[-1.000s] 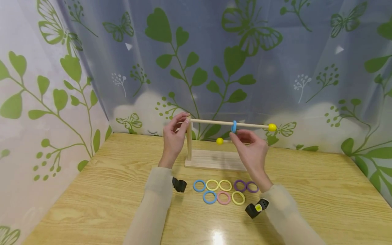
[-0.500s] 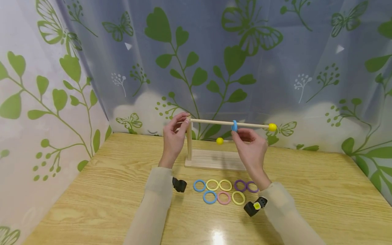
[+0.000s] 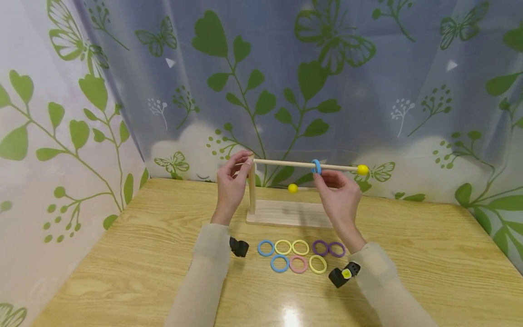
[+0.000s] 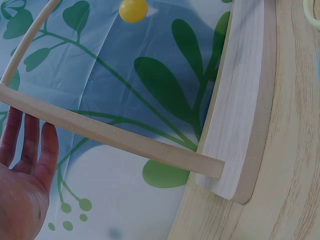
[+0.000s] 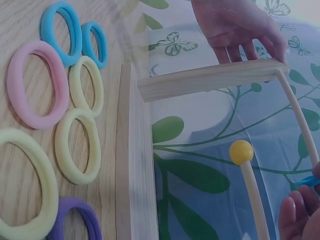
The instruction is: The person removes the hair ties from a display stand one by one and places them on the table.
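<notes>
My left hand (image 3: pixel 232 179) grips the top of the upright post (image 3: pixel 252 190) of a wooden rack, thumb on the near side. In the left wrist view its fingers (image 4: pixel 48 150) reach behind the post. From the post top, a thin dowel (image 3: pixel 282 162) runs right to a yellow ball (image 3: pixel 362 170). My right hand (image 3: pixel 341 197) pinches the lower edge of a blue ring (image 3: pixel 316 166), which hangs around this dowel, right of its middle. A second yellow ball (image 3: pixel 293 188) tips a lower dowel, partly hidden behind my right hand. The rack's base (image 3: pixel 286 213) stands on the table.
Several loose rings lie on the table (image 3: pixel 143 254) in front of the base: blue (image 3: pixel 279 263), yellow (image 3: pixel 318 264), pink (image 3: pixel 298 264) and purple (image 3: pixel 320 248). A patterned curtain (image 3: pixel 261 91) hangs behind the rack. Each sleeve cuff bears a black camera (image 3: pixel 239 247).
My right hand has shifted slightly right along the dowel with the blue ring, which has turned to show more of its opening. The left hand stays at the post top.
</notes>
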A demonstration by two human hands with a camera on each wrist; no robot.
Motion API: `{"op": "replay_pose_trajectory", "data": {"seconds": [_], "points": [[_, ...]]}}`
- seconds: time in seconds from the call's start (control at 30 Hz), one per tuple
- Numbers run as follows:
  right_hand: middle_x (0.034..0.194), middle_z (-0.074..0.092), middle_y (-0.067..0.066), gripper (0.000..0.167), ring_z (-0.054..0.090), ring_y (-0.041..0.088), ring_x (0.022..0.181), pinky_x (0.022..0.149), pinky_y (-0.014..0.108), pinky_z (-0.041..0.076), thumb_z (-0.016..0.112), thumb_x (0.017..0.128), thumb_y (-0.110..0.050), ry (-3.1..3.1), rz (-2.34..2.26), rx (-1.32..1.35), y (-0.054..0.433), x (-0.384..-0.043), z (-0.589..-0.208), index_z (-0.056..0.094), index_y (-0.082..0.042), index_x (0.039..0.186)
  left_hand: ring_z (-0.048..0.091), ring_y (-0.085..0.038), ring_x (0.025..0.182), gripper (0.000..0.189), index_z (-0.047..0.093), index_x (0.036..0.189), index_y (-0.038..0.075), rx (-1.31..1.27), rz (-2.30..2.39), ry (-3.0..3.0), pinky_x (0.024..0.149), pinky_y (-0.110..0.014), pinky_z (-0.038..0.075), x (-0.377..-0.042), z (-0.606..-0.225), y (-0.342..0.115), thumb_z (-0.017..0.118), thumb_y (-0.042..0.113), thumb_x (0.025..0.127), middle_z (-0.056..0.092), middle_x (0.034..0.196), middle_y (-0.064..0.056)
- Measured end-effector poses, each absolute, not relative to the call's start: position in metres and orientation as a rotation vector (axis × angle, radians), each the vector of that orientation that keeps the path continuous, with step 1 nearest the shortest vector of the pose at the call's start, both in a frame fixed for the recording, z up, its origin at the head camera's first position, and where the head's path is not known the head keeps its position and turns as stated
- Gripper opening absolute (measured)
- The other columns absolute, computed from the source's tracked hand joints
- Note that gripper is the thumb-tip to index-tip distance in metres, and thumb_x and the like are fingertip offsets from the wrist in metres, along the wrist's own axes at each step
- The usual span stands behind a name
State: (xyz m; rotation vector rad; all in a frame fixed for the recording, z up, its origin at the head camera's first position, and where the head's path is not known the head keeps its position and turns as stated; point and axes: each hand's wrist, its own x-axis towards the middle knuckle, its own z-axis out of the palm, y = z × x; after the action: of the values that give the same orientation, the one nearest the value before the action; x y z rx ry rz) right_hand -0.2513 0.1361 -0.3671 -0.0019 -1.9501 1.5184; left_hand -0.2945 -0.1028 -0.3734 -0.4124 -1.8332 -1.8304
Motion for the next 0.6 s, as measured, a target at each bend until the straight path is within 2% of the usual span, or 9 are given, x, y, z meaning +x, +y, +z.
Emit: {"op": "replay_pose_trajectory", "data": {"seconds": [0.1, 0.27, 0.33, 0.6], "points": [[0.087, 0.079, 0.010, 0.015, 0.066, -0.004, 0.068, 0.060, 0.012, 0.053, 0.081, 0.087, -0.018, -1.942, 1.517, 0.000, 0.138, -0.250, -0.366, 0.079, -0.005, 0.095, 0.067, -0.011, 0.092, 0.024, 0.072, 0.122, 0.007, -0.414, -1.822, -1.833, 0.072, -0.021, 0.055, -0.294, -0.373, -0.103, 0.062, 0.015, 0.102, 0.070, 0.112, -0.011], [0.076, 0.072, -0.019, 0.016, 0.067, -0.002, 0.069, 0.060, 0.013, 0.054, 0.081, 0.088, -0.019, -1.932, 1.510, 0.011, 0.143, -0.248, -0.366, 0.079, -0.005, 0.095, 0.067, -0.010, 0.093, 0.023, 0.072, 0.122, 0.007, -0.418, -1.825, -1.828, 0.072, -0.021, 0.055, -0.294, -0.373, -0.103, 0.062, 0.016, 0.102, 0.070, 0.112, -0.013], [0.074, 0.069, -0.026, 0.016, 0.067, -0.003, 0.069, 0.061, 0.013, 0.054, 0.080, 0.088, -0.019, -1.931, 1.510, 0.015, 0.144, -0.248, -0.367, 0.079, -0.005, 0.096, 0.067, -0.010, 0.093, 0.023, 0.072, 0.122, 0.007, -0.415, -1.827, -1.828, 0.072, -0.021, 0.055, -0.294, -0.373, -0.103, 0.062, 0.015, 0.102, 0.070, 0.112, -0.013], [0.074, 0.067, -0.027, 0.016, 0.066, -0.003, 0.069, 0.060, 0.011, 0.052, 0.081, 0.087, -0.018, -1.928, 1.496, -0.006, 0.150, -0.247, -0.365, 0.079, -0.004, 0.094, 0.067, -0.011, 0.094, 0.024, 0.071, 0.122, 0.007, -0.423, -1.830, -1.825, 0.073, -0.021, 0.055, -0.293, -0.373, -0.103, 0.062, 0.015, 0.102, 0.069, 0.113, -0.015]]}}
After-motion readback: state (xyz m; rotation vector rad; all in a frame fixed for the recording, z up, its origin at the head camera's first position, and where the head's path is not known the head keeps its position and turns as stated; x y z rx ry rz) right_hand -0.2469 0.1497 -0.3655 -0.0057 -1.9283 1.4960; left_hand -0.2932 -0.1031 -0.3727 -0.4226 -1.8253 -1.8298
